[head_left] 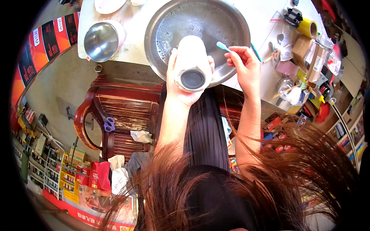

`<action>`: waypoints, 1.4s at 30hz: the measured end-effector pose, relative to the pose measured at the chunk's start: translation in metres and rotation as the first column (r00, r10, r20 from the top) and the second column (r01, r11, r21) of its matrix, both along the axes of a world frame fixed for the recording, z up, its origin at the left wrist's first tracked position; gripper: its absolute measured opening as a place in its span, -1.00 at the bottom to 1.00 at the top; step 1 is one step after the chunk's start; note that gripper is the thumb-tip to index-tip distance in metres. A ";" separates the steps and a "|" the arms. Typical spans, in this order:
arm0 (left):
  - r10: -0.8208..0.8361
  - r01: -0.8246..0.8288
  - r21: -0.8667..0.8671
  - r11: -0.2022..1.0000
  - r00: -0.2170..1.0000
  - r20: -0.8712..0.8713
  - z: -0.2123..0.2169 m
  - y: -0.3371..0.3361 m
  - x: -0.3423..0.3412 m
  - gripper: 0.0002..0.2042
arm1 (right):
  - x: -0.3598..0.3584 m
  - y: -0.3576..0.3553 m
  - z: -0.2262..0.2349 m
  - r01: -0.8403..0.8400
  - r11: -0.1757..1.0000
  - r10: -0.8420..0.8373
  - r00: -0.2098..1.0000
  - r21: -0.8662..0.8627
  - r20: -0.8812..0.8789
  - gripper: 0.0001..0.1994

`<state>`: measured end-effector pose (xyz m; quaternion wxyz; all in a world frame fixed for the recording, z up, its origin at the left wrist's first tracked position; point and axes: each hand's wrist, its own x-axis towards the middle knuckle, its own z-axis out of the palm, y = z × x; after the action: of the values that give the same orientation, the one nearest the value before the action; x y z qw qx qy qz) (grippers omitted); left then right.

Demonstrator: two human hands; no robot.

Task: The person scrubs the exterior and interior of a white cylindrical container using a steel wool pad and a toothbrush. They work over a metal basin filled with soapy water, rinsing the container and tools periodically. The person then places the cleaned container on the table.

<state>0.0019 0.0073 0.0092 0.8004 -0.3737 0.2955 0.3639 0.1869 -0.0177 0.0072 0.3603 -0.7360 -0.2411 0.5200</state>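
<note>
My left hand (181, 90) is wrapped round a white bottle (190, 52), which is tilted over the near part of a large metal basin (151, 48). Its round grey end (192, 79) faces me. The basin holds sudsy water. Beside the bottle, my right hand (246, 66) pinches a slim light-blue stick-like tool (222, 46) between thumb and fingers. The tool's small end points toward the bottle without touching it. Another blue length shows behind the fingers; whether it is the same piece I cannot tell.
A shiny metal bowl (101, 41) stands left of the basin on the white table (133, 46). Small boxes, a yellow roll (308, 27) and clutter crowd the right side. Below the table is a red-brown wooden chair (127, 104) with purple-handled scissors (109, 124) on it.
</note>
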 end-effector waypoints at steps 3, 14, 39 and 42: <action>-0.022 0.022 0.003 1.000 0.999 -0.045 0.010 0.005 0.007 -0.40 | 0.006 -0.008 -0.015 -0.166 0.970 0.220 0.912 -0.177 0.348 -0.89; -0.051 0.055 0.005 0.998 0.953 -0.299 0.010 -0.012 0.039 -0.54 | 0.089 -0.121 -0.056 0.438 0.899 -0.425 0.857 0.022 0.291 -0.84; 0.709 0.751 -0.632 -0.192 -0.339 -0.618 0.054 0.022 0.029 -0.10 | -0.020 0.006 -0.028 0.436 0.881 -0.469 0.747 -0.186 -0.472 -0.58; 0.670 0.627 -0.709 -0.323 -0.378 -0.640 0.037 0.046 0.016 -0.09 | -0.042 0.005 -0.035 0.297 0.920 -0.393 0.724 -0.258 -0.567 -0.53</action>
<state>0.0182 0.0529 0.0460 -0.2377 -0.8396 -0.4785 0.0984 0.1447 -0.0131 -0.0277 0.4529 -0.5858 0.0684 0.6687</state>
